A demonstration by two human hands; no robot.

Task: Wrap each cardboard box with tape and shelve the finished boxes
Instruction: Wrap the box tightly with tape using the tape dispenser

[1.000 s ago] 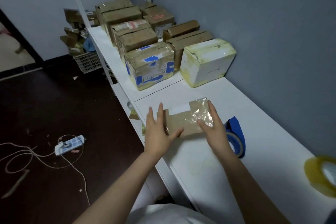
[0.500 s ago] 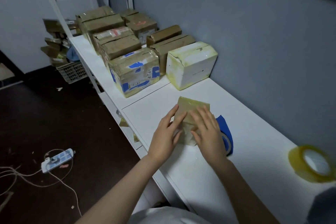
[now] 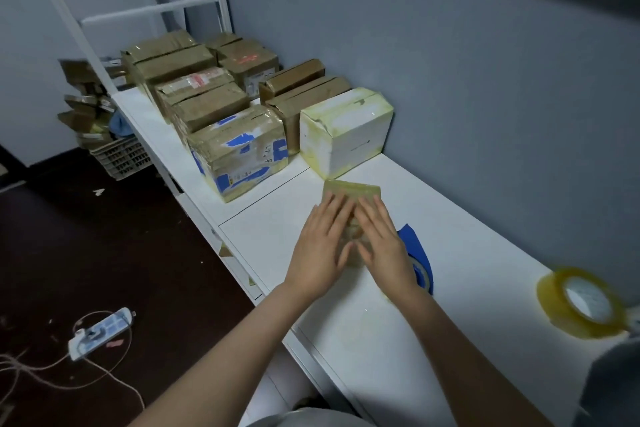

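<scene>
A small flat cardboard box (image 3: 351, 189) wrapped in clear yellowish tape lies on the white shelf top (image 3: 460, 253). My left hand (image 3: 322, 250) and my right hand (image 3: 382, 246) both press flat on top of it, fingers straight and side by side, hiding most of the box. A roll of clear yellow tape (image 3: 581, 305) lies flat at the right. A blue tape roll (image 3: 420, 262) sits just right of my right hand, partly hidden by it.
Several taped cardboard boxes stand in rows at the back left, the nearest a white box (image 3: 346, 128) and a blue-patched box (image 3: 239, 151). A grey wall runs along the right. Below left are dark floor, a power strip (image 3: 98, 331) and a crate of boxes (image 3: 121, 158).
The small box was turned over and pushed farther from me. My hands moved from its sides to lie flat on top. The view shifted to the right.
</scene>
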